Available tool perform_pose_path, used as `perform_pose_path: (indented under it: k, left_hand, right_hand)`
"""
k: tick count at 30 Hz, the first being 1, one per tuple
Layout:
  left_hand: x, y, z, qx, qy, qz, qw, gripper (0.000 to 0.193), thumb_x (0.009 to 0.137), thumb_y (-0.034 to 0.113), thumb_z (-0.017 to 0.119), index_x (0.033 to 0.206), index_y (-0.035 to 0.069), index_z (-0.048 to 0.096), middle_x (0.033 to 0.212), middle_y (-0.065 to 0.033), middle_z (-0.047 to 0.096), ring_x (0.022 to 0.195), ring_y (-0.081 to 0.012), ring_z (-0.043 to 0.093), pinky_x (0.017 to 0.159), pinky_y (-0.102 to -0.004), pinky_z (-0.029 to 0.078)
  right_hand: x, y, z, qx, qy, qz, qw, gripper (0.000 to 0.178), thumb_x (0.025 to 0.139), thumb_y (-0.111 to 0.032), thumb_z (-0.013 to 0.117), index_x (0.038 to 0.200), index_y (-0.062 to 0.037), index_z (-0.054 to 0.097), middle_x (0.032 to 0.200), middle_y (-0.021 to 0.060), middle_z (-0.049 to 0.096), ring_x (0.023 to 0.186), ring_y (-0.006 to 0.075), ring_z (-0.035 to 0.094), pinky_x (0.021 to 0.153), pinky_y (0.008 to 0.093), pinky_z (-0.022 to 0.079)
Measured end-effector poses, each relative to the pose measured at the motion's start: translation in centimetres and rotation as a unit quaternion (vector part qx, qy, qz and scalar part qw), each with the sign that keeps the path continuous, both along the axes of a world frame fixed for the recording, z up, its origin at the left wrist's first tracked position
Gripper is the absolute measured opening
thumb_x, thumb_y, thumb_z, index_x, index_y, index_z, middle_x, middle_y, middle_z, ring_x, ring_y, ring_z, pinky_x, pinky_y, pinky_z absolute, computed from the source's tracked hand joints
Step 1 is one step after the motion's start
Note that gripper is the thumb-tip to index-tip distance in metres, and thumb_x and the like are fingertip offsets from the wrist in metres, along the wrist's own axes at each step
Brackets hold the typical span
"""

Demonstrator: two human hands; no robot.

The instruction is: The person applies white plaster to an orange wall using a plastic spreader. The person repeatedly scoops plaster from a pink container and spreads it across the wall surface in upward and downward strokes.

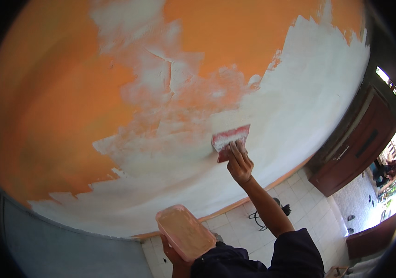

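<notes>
My right hand (241, 165) grips a red putty spreader (231, 136) smeared with white, its blade lying against the wall. The wall is orange (63, 106) at the left and top, with a broad white-coated area (304, 88) around and below the spreader. Thin, patchy white lets orange through in the middle, where a crack-like line (168, 74) runs down. Low in front of my body, my left hand (172, 255) holds a pink plastic tub (172, 239) from beneath and its side. Beige-looking paste (187, 231) lies in the tub. Some left fingers are hidden by it.
White floor tiles (235, 215) run along the wall's foot. A dark cable (256, 221) and a black item lie on them, partly behind my right forearm. A brown door (360, 143) stands at the right beside a bright doorway. A grey surface (68, 241) fills the lower left.
</notes>
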State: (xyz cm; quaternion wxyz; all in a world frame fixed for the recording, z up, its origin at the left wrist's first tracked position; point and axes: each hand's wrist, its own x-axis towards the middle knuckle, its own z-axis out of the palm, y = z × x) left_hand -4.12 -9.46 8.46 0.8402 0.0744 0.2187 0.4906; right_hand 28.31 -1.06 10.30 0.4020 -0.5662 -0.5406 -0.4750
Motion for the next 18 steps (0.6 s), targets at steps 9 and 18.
perform_pose_path:
  k: [9,18]
  left_hand:
    - [-0.5,0.1,0.2,-0.007,-0.022,-0.018,1.000,0.062,0.098,0.057,0.031,0.141,0.011,0.038,0.133,-0.0128,0.050,0.118,-0.0335,0.052,0.100,-0.0508,0.043]
    - [-0.8,-0.2,0.7,-0.002,-0.032,-0.016,0.999,0.062,0.098,0.057,0.030,0.141,0.012,0.038,0.133,-0.0124,0.050,0.119,-0.0334,0.052,0.100,-0.0521,0.043]
  right_hand:
    - [-1.2,-6.8,-5.1,-0.070,0.091,0.060,0.992,0.028,0.074,0.011,0.063,0.097,-0.0019,0.069,0.106,0.0110,0.069,0.100,0.0319,0.068,0.077,0.0384,0.060]
    - [1.8,-5.5,9.4,0.111,0.011,-0.052,0.992,0.021,0.083,0.006,0.064,0.103,0.0038,0.069,0.107,0.0167,0.069,0.104,0.0331,0.066,0.090,0.0398,0.055]
